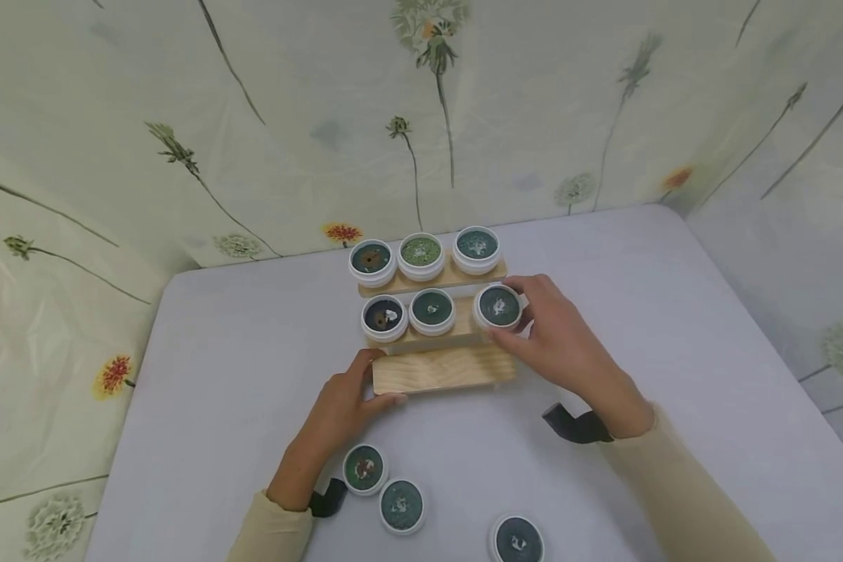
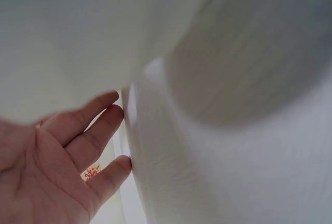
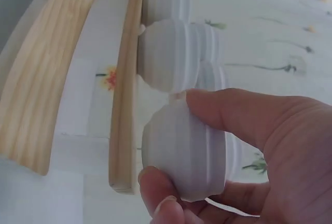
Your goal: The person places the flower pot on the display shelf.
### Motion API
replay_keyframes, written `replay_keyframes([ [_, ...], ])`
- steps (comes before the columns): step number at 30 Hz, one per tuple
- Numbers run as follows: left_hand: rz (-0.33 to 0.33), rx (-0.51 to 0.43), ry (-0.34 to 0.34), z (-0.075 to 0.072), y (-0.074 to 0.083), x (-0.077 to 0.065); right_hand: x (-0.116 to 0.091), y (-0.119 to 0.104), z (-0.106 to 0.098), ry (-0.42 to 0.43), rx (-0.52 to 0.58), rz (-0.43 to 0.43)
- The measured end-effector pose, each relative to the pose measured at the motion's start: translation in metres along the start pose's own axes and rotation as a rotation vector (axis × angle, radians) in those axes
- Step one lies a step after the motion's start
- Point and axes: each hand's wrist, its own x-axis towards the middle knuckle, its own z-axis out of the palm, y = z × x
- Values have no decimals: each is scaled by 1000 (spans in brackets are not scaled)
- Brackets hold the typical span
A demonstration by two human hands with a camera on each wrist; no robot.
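Note:
My right hand [image 1: 558, 332] pinches a small white round jar [image 1: 499, 306] with a dark green top between thumb and fingers, over the right end of the middle shelf. In the right wrist view this jar [image 3: 184, 151] appears side-on, beside the wooden shelf edge [image 3: 124, 94]. My left hand [image 1: 340, 410] holds the left end of the tiered wooden stand [image 1: 442, 369] at its lowest step, thumb in front and fingers behind. Two jars [image 1: 432, 311] share the middle shelf, left of the held one. Three more jars [image 1: 421, 256] stand along the top shelf.
Two loose jars [image 1: 402, 506] lie on the white tabletop [image 1: 239, 351] near my left wrist. Another jar [image 1: 518, 540] is at the bottom of the head view. A flower-printed sheet [image 1: 309, 117] hangs behind the table and along both sides.

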Motion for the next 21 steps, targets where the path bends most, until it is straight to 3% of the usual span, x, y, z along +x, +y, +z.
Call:
replay_keyframes([
  [5, 9, -2, 4, 0, -2, 0, 7, 1, 6, -14, 23, 104],
  [12, 12, -4, 7, -1, -2, 0, 8, 4, 13, 21, 74, 149],
  [17, 13, -5, 5, -2, -1, -1, -7, -1, 11, 15, 26, 233],
  [21, 19, -2, 2, -1, -2, 0, -28, -10, 11, -27, -78, 279],
])
